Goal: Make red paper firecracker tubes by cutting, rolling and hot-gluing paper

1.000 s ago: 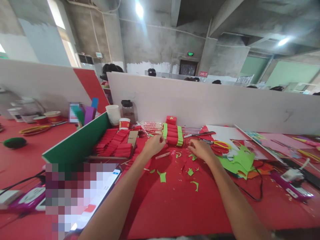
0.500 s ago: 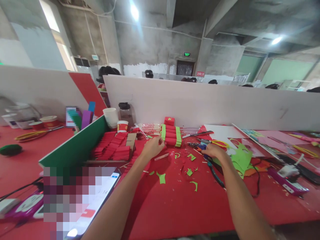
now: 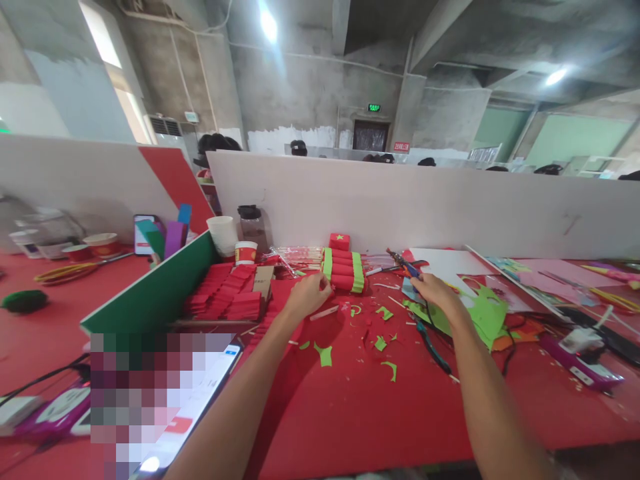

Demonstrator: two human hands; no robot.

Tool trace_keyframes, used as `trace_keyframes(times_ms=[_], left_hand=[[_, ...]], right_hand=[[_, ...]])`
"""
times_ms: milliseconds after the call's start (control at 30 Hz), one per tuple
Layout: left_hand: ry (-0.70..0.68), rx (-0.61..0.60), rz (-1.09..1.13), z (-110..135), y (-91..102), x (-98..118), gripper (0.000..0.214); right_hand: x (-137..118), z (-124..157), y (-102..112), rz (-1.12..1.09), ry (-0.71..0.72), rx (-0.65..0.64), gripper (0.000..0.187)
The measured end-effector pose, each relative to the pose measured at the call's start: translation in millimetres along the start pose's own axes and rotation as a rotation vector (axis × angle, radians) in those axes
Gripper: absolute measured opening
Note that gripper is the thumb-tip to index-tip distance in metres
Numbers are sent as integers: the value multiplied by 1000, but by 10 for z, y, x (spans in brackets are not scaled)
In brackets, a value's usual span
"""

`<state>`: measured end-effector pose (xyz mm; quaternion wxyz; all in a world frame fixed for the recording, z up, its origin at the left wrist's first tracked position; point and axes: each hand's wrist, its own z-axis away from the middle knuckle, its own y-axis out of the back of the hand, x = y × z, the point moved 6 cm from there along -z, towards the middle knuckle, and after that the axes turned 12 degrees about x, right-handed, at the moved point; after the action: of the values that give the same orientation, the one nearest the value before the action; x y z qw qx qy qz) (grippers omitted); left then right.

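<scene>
Right of the cylindrical bundle of red, paper-like rolls banded lime green [image 3: 342, 271], the right hand [image 3: 434, 292] grasps a slender, blue-handled, dark-tipped tool [image 3: 411, 269] slanting far-left; the nearer left hand [image 3: 310, 295], fingers curled, contents indiscernible, lies near-left.

A: Tabletop [image 3: 350, 413]?
B: Red. Far panel [image 3: 400, 207], white.
A: Middle bundle [image 3: 343, 271]?
B: Red, lime-green band each side. Small box [image 3: 334, 245] behind: red, yellowish star [image 3: 340, 237].
A: Scraps [image 3: 325, 355] nearer?
B: Lime green.
A: Left?
B: Divider [image 3: 155, 287] dark green, stacked pieces [image 3: 215, 290] red, block [image 3: 174, 240] purple.
A: Right?
B: Cut sheet [image 3: 483, 308] lime green, power strip [image 3: 577, 365] purple and white, tool handle [image 3: 411, 269] blue.
</scene>
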<state>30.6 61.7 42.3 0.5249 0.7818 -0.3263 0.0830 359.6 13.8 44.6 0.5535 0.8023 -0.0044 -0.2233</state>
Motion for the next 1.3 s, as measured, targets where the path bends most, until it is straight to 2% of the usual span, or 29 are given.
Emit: trace_keyframes(times_ms=[100, 300, 500, 667, 767, 900, 1000, 1167, 1300], left_hand=[[10, -2, 0, 3, -5, -4, 14], [12, -3, 26, 14, 5, 2, 14], [-31, 13, 123, 4, -3, 33, 14], [-152, 61, 349, -2, 64, 200, 17], [-168, 110, 457, -9, 118, 239, 18], [-196, 98, 552, 4, 140, 268, 17], [-236, 72, 557, 28, 141, 310, 18], [-210, 32, 505, 44, 133, 346, 16], [-249, 37, 459, 53, 145, 380, 11]], right_hand=[[-75, -20, -1, -104, 18, 35, 39], [-242, 6, 113, -565, 67, 266, 34], [-363, 60, 76, -833, 118, 156, 35], [-429, 89, 86, -806, 211, 132, 37], [-481, 122, 108, -750, 270, 168, 37], [-566, 169, 113, -715, 356, 182, 38], [-602, 196, 116, -706, 393, 183, 37], [-674, 262, 160, -639, 454, 196, 35], [-731, 306, 187, -639, 472, 179, 32]])
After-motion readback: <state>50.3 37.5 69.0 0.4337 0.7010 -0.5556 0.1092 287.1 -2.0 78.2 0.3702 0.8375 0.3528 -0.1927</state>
